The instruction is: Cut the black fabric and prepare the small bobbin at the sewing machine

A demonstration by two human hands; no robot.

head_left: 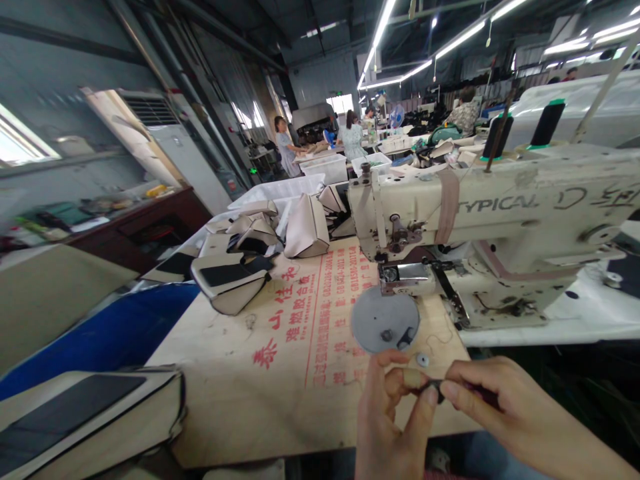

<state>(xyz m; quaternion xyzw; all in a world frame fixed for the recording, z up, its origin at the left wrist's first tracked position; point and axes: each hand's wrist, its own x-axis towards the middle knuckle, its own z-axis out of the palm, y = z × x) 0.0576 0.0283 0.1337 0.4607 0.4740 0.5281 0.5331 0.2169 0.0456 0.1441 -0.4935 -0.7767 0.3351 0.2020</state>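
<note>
My left hand (395,417) and my right hand (493,400) meet near the front edge of the wooden table (260,393). Both pinch one small dark object (436,387) between thumb and fingertips; I cannot make out what it is. Just above them a small silver bobbin (423,360) lies on the table. A round grey cover plate (384,320) is swung out under the head of the cream sewing machine (500,227).
Beige-and-black sewn pieces (235,273) lie piled at the table's far left. Another such piece (85,420) sits at the near left corner. Two dark thread cones (547,123) stand on the machine. Other people work at tables far behind.
</note>
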